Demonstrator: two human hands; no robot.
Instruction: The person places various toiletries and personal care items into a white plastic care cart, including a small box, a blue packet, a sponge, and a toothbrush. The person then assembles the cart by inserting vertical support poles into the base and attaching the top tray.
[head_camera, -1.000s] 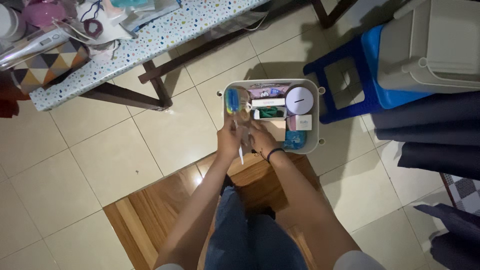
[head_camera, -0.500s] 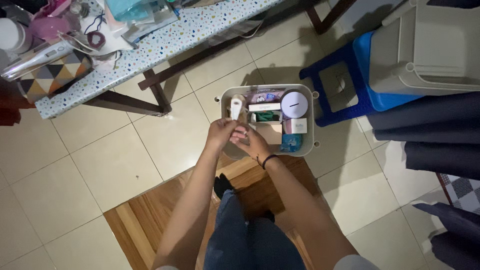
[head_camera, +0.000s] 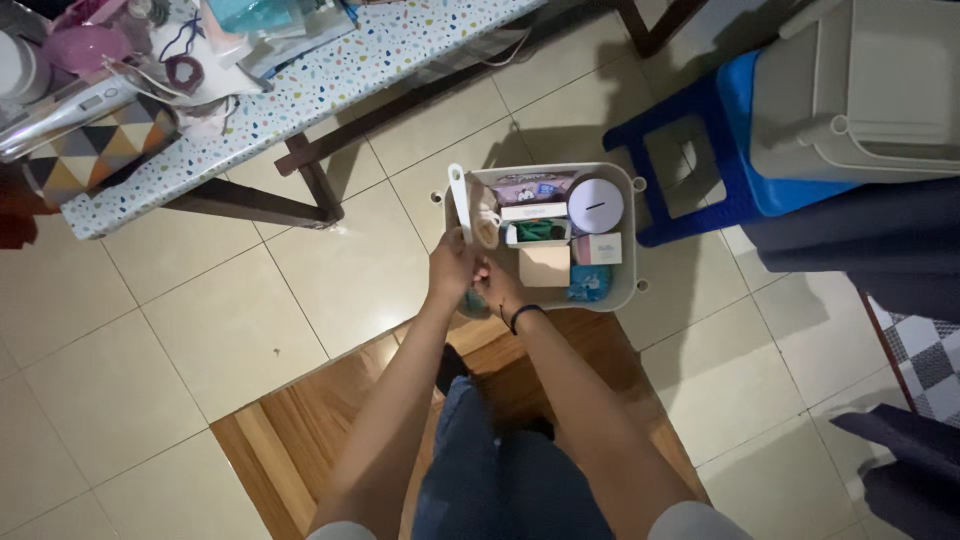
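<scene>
- Both hands meet at the centre of the frame, at the near left corner of a grey storage basket (head_camera: 628, 262) on the tiled floor. The left hand (head_camera: 450, 268) is closed around a slim white tube (head_camera: 459, 203) standing upright; the right hand (head_camera: 497, 285) is curled beside it, but I cannot tell what it grips.
- Upper left: a speckled surface (head_camera: 330, 85) crowded with a patterned box (head_camera: 95, 150).
- Inside the basket: a tan carton (head_camera: 544, 266), a white round lid (head_camera: 595, 205), a pale pink box (head_camera: 598, 248) and a blue packet (head_camera: 588, 284).
- Risk, as I judge it: the tube is held low, so it could tip and knock the packed cartons.
- Right: a blue stool (head_camera: 700, 160).
</scene>
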